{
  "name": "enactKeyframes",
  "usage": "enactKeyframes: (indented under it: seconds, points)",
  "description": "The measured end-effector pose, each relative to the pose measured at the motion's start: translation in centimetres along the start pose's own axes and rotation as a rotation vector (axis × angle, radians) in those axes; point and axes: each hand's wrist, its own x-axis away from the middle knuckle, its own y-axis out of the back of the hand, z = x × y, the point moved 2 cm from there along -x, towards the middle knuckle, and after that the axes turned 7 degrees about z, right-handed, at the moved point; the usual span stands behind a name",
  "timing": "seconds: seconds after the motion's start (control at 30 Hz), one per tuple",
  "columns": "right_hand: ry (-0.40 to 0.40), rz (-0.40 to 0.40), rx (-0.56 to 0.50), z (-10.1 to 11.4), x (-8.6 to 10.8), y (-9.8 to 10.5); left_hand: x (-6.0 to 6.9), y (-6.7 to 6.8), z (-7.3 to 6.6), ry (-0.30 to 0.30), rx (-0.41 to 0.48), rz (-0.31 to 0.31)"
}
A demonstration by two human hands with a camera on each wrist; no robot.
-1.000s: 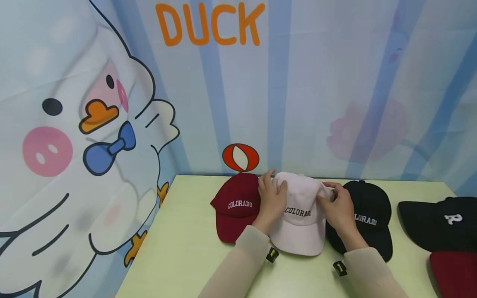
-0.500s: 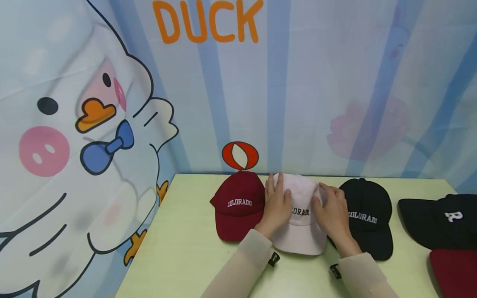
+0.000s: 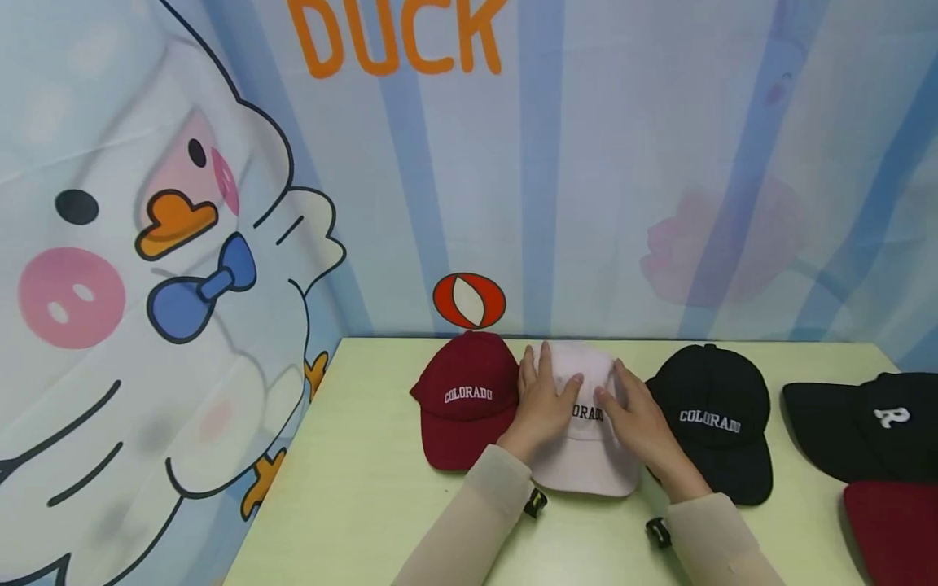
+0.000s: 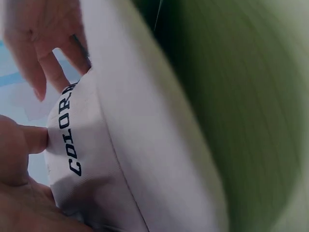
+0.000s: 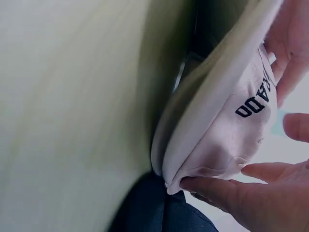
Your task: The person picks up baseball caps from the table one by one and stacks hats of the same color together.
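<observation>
Both hands, fingers extended, touch the pale cap, whose first letters only the left wrist view shows.

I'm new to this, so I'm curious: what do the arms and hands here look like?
They're a person's. The left sleeve and right sleeve are long, plain and light beige. The left hand and right hand wear no visible gloves or rings. A small black device with a yellowish mark shows beside the left cuff, a second black device beside the right.
</observation>
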Motion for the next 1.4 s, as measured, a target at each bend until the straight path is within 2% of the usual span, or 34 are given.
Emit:
enactKeyframes:
  seconds: [0.33,0.5,0.77,0.93,1.0,1.2,1.4]
  points:
    - [0.049,-0.001,0.029,0.3,-0.4,0.2,-0.5,0.2,0.4,0.023,0.024,0.015]
    - [0.080,0.005,-0.001,0.2,-0.3,0.5,-0.5,0.3,0.3,0.031,0.041,0.009]
    - [0.053,0.023,-0.020,0.2,0.9,1.2,0.2,0.4,-0.7,0.001,-0.006,-0.029]
    - [0.075,0.034,-0.014,0.4,2.4,2.0,1.2,0.3,-2.1,-0.045,-0.083,-0.054]
    - [0.092,0.041,-0.020,0.5,3.0,2.5,1.7,0.3,-2.9,-0.067,-0.090,-0.044]
    - [0.130,0.038,-0.033,0.1,5.4,4.1,3.6,-0.2,-5.8,-0.121,0.003,0.038]
    - [0.131,-0.018,0.015,-0.6,7.7,5.7,5.5,-1.3,-7.7,-0.158,0.085,0.148]
